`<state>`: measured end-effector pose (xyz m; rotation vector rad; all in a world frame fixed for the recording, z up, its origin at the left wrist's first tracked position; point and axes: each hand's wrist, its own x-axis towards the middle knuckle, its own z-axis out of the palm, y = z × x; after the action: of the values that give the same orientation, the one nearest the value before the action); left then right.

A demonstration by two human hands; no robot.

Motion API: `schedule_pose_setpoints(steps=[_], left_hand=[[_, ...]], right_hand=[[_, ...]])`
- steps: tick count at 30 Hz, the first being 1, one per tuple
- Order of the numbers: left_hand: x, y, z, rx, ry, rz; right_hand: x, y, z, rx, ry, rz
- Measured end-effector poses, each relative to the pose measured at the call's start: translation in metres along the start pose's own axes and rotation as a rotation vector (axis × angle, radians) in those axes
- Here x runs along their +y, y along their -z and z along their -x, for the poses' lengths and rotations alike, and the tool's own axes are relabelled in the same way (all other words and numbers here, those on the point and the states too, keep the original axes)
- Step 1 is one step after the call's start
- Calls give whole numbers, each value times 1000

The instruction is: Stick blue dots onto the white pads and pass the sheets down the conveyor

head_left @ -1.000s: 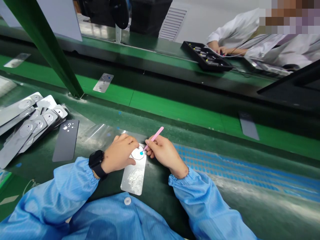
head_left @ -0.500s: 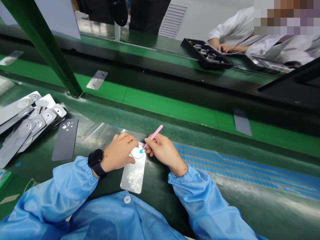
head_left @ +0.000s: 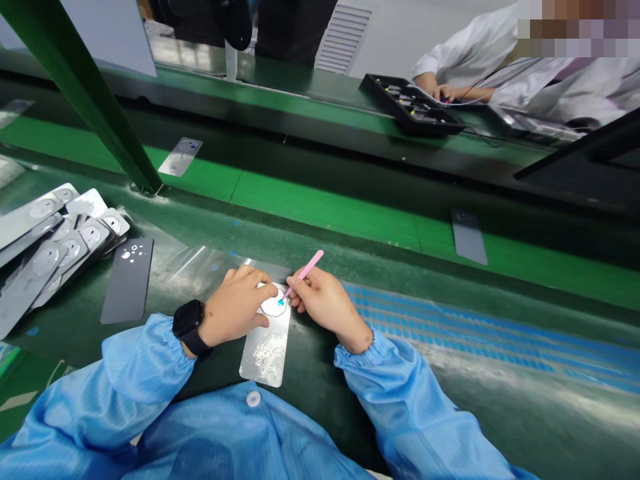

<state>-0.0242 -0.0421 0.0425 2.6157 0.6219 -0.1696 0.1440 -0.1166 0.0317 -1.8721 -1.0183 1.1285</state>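
A silvery phone back cover (head_left: 264,353) lies on the green bench in front of me, with a pale round camera area at its far end. My left hand (head_left: 236,301) rests over the cover's left edge, thumb and fingers apart, beside that area. Pinched in my right hand (head_left: 324,301) is a pair of pink tweezers (head_left: 312,265), slanting down to the left. Their tip meets a small blue round sticker (head_left: 281,303) on the camera area. Whether the tip grips or only touches the sticker is too small to tell.
Several back covers (head_left: 70,250) are heaped at left, near a dark back cover (head_left: 127,280). Strips of blue stickers (head_left: 450,327) stretch to the right. More covers (head_left: 181,157) lie on the green conveyor (head_left: 320,213). A green post (head_left: 95,100) stands at left; a co-worker sits across.
Both hands keep almost the same pose over the cover, and the blue sticker looks slightly altered at the tweezer tip. Covers on the conveyor have shifted left.
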Motion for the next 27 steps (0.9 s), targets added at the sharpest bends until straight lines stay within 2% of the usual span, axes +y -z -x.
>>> schedule_pose_setpoints(steps=[18, 22, 24, 27], left_hand=[[6, 0, 4, -15, -34, -128], [7, -1, 4, -3, -13, -135], [8, -1, 3, -7, -2, -133], [8, -1, 3, -15, 7, -112]], right_hand=[[4, -3, -1, 6, 36, 22], [4, 2, 1, 58, 22, -26], [3, 8, 6, 165, 102, -11], [2, 16, 20, 296, 416, 150]])
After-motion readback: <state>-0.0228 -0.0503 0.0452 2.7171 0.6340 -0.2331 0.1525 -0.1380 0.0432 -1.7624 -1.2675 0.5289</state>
